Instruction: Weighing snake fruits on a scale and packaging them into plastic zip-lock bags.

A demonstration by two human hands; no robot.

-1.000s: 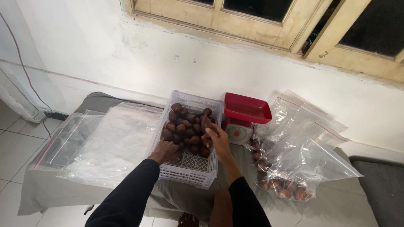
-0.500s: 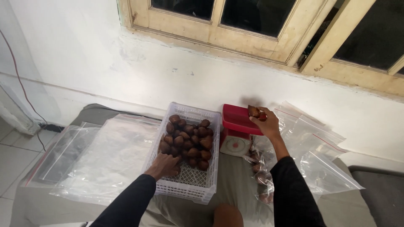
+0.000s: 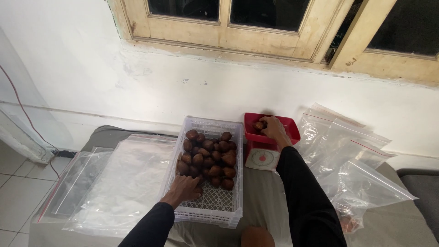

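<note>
The right hand (image 3: 274, 128) is reaching to one o'clock and curling loosely over a few brown scaly fruits (image 3: 259, 125) in the red pan of the small kitchen scale (image 3: 263, 153), while the left hand (image 3: 185, 188) is lying in the white plastic crate (image 3: 208, 208) at eleven o'clock, fingers bent down onto the near edge of the fruit pile (image 3: 208, 158); whether it is gripping one I cannot tell. Fruits could roll over the shallow rim if let go carelessly, and the dark sleeve crossing the dial may be nudging the light scale toward the clear zip bags (image 3: 352, 155) at two o'clock.
</note>
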